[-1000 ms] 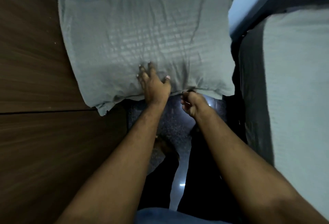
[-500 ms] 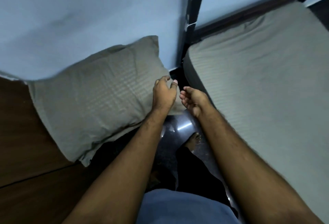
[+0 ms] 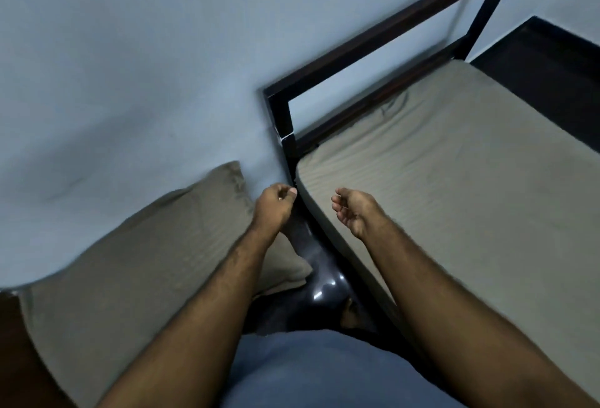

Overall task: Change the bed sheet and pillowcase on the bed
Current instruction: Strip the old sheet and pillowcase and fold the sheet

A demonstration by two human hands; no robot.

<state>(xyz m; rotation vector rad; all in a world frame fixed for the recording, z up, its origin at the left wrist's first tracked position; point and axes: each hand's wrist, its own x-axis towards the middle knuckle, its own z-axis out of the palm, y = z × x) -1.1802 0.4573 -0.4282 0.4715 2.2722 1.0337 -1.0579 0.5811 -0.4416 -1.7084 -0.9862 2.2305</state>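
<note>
A pillow (image 3: pixel 139 264) in a grey-beige striped pillowcase lies at the lower left, leaning against the pale wall. To the right stands the bed, its mattress covered by a matching striped sheet (image 3: pixel 454 200) that lies mostly smooth. My left hand (image 3: pixel 274 204) hovers over the pillow's right end with fingers loosely curled, holding nothing. Above the sheet's near left corner, my right hand (image 3: pixel 352 209) hangs palm up with relaxed, slightly bent fingers, also holding nothing. Neither hand touches the pillow or the sheet.
A dark metal headboard frame (image 3: pixel 373 40) rises at the bed's head against the wall. A narrow strip of glossy dark floor (image 3: pixel 319 281) runs between pillow and bed, with my bare foot (image 3: pixel 350 312) on it. A brown wooden surface (image 3: pixel 13 342) shows at the lower left.
Both hands let go of the pillow and moved right toward the bed. The view swung right, bringing the sheet and headboard into sight.
</note>
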